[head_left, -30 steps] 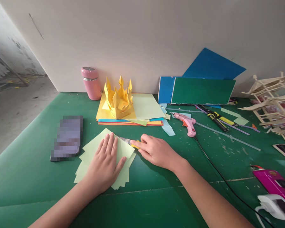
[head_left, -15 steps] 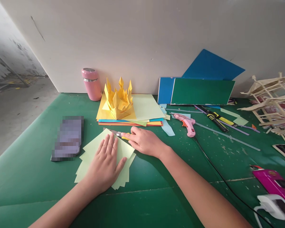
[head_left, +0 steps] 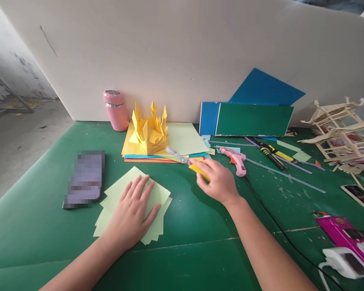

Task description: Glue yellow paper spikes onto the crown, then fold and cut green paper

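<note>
The light green paper sheets (head_left: 157,194) lie fanned on the green table (head_left: 194,258), with 1 pointed corner upward. The left hand (head_left: 133,214) presses flat there, fingers slightly spread; the right hand (head_left: 218,180) grips the yellow cutter (head_left: 199,170).

Pink flask (head_left: 116,111) upright, upper left of centre; yellow paper crown (head_left: 150,135) beside it, on coloured sheets (head_left: 186,137); pixelated flat object (head_left: 85,178) at left; blue board (head_left: 265,89) behind green board (head_left: 255,120), upper right; pink glue gun (head_left: 236,161) right of centre, black cable (head_left: 269,214) running to lower right; wooden stick model (head_left: 344,133) at right edge; magenta device (head_left: 336,232) touching white adapter (head_left: 348,262), lower right corner
</note>
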Demonstrator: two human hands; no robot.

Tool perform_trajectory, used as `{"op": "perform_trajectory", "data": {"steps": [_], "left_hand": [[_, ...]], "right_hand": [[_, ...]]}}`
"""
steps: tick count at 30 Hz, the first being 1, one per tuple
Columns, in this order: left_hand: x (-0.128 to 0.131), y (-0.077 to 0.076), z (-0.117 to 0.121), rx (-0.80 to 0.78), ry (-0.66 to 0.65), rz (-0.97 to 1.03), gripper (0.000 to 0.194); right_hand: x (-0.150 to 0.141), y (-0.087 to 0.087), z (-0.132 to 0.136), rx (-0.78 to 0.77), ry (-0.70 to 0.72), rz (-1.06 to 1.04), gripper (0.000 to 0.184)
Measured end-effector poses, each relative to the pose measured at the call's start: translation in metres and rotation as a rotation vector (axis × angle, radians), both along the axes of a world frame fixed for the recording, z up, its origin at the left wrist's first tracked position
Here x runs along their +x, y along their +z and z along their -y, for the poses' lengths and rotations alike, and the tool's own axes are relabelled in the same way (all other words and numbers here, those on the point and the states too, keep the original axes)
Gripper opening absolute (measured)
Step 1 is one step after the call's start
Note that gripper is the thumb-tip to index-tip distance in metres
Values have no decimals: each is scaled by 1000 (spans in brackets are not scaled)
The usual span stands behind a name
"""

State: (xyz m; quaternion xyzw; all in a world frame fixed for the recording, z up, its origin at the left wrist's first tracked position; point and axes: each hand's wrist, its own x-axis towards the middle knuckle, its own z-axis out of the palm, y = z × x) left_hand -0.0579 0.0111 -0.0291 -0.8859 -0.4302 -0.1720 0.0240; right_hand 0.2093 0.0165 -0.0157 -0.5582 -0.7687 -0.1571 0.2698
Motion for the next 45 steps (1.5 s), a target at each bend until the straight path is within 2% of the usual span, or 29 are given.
{"op": "perform_trajectory", "data": {"steps": [3,5,8,10,12,15,18,20,23,30,36,41,45], "left_hand": [[0,7,1,-19,-24,52,45],[0,10,2,-19,-38,70,42],[0,12,3,-22,-82,80,37],[-1,13,4,-34,-115,85,35],[-3,16,4,-24,-120,88,34],[-11,18,0,62,14,84,39],[-21,16,-4,130,200,49,63],[-25,12,-5,103,229,-2,71],[-25,8,-4,83,239,-50,73],[-19,6,0,172,222,-30,76],[-17,2,1,197,187,20,76],[-15,0,2,147,171,73,75],[-13,2,3,32,114,130,75]], "right_hand": [[6,-3,-6,48,-181,-10,36],[0,-4,-9,49,-175,-18,37],[-23,-3,-6,-2,-19,-109,37],[-44,-1,1,-146,113,-187,36],[-64,0,10,-324,203,-177,41],[-82,0,20,-463,231,-145,47],[-87,1,28,-531,254,-190,52],[-89,3,35,-561,273,-240,55],[-94,5,45,-594,292,-324,62],[-102,2,50,-572,225,-534,77],[-100,2,49,-507,175,-481,84],[-101,6,51,-587,181,-494,79],[-101,10,52,-706,96,-567,83]]}}
